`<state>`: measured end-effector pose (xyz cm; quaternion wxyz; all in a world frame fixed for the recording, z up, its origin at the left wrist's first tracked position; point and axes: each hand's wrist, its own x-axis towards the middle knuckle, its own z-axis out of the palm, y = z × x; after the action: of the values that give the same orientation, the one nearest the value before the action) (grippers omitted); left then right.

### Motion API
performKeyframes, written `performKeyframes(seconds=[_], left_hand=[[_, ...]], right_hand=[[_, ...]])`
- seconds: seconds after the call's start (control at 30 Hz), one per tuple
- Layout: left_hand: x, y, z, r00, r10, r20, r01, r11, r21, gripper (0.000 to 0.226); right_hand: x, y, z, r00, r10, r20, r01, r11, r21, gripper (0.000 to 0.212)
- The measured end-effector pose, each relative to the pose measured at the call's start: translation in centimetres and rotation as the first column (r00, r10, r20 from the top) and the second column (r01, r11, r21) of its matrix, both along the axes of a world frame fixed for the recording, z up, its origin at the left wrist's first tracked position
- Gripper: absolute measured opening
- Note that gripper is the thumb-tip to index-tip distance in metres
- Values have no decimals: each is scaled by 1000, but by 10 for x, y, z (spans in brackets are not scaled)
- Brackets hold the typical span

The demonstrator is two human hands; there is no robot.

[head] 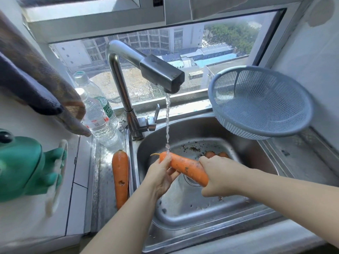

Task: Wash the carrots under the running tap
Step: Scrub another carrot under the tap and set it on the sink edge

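Carrot (pixel 183 166): mid-sink (pixel 256 158), tip under stream (pixel 167 121).
Left hand (pixel 161 176): wraps tip.
Right hand (pixel 218 177): grips thick end.
Advice: turn it, rub specks (pixel 186 169) under water.

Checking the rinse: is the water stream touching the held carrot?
Touching: head view shows the water stream landing on the thin end of the held carrot.

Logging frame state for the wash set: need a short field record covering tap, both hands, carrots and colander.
tap: running; stream lands on the thin end of the held carrot
left hand: grips held carrot near thin end
right hand: grips thick end
held carrot: over sink, dirt specks visible
counter carrot: lying left of the basin
sink carrots: partly hidden behind right hand
colander: empty, tilted, right of tap
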<state>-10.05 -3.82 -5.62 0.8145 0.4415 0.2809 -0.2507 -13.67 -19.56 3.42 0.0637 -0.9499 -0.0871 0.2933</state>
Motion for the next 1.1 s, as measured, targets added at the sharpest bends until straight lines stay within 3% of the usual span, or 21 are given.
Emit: performKeyframes(seconds=[0.1,0.33,0.57,0.63,0.8,0.97,1.1], left_hand=[[3,-1,-2,999,4,-40,-1,998,55,26],[-6,10,7,996,-74,-40,71,995,-73,16],[4,-8,0,989,53,-139,-29,986,167,36],[2,-4,0,993,33,-109,-19,992,122,42],[-5,12,8,999,-29,-13,28,992,-122,32],[1,-2,7,995,5,-97,-3,1000,24,22],[-3,7,10,999,-33,-11,32,998,-56,21]], right_hand=[[-1,0,-1,1000,6,5,-6,1000,-7,36],[0,-6,2,996,-43,-73,45,998,31,38],[-8,6,6,997,72,22,-70,993,-97,40],[-5,3,5,998,64,12,-63,995,-78,39],[3,-6,7,999,-31,-32,32,999,30,42],[-3,-3,1,999,25,25,-25,1000,-12,41],[1,-8,5,1000,6,11,-6,1000,0,41]])
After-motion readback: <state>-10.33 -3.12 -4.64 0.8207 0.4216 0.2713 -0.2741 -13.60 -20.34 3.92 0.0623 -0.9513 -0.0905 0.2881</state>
